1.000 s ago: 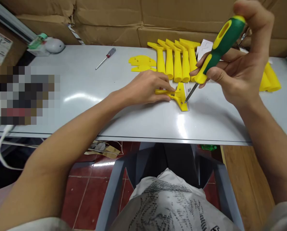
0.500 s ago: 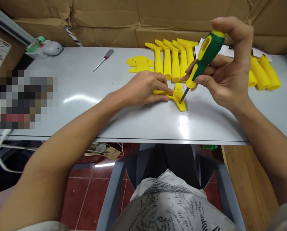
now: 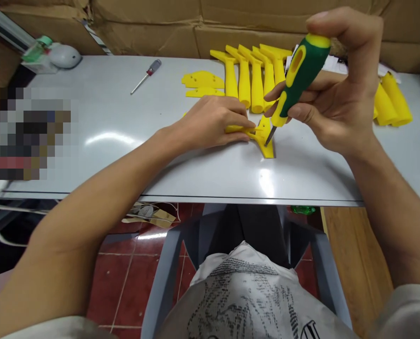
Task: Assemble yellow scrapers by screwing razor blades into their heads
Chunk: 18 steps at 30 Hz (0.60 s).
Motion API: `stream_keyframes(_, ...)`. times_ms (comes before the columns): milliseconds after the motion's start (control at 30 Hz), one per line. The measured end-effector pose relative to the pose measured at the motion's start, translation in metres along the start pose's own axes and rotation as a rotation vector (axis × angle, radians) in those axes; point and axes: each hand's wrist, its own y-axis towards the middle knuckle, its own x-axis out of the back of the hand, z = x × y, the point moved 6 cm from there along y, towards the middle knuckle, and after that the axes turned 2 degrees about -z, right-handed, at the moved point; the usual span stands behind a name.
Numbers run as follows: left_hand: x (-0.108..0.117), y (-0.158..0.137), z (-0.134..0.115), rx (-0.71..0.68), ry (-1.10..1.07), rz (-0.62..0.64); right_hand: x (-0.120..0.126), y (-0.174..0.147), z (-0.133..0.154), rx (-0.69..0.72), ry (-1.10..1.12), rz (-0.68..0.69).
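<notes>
My left hand [image 3: 220, 121] is closed around the handle of a yellow scraper [image 3: 267, 149], pressing it down on the table. The scraper's wide head points right, with a dark hole or screw near its lower part. In my right hand [image 3: 340, 99] is a green and yellow screwdriver [image 3: 303, 70], slanted, its tip on the scraper head at that spot. Index finger rests on the butt of the screwdriver; thumb and other fingers grip its lower handle. Whether a screw sits under the tip is too small to tell.
Several yellow handles [image 3: 257, 89] lie in a row behind my hands, beside flat yellow plates [image 3: 204, 81]. More yellow tube-like handles [image 3: 395, 101] lie at right. A second screwdriver [image 3: 146, 76] and a grey computer mouse [image 3: 65, 55] are on the left. Cardboard [image 3: 153, 28] stands behind the table.
The camera view has shifted slightly, so the table sits higher in the picture. Both hands keep their grip, and the screwdriver tip stays on the scraper head.
</notes>
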Motion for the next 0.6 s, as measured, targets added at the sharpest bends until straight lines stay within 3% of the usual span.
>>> stream_keyframes(100, -0.004, -0.001, 0.004, -0.009, 0.044, -0.016, -0.002, 0.000, -0.006, 0.029, -0.051, -0.001)
stream_keyframes(267, 0.008, -0.003, 0.018, -0.109, 0.124, 0.033, -0.001, -0.004, 0.003, 0.269, -0.109, -0.015)
stream_keyframes(400, 0.031, -0.007, 0.038, -0.088, 0.003, 0.156, -0.001, -0.009, 0.008, 0.095, -0.202, -0.063)
stream_keyframes(500, 0.033, -0.007, 0.036, -0.093, -0.065, 0.204, -0.007, -0.011, 0.013, 0.030, -0.270, -0.075)
stream_keyframes(600, 0.025, -0.008, 0.022, -0.057, -0.058, 0.133, -0.012, -0.011, 0.009, -0.022, -0.321, -0.163)
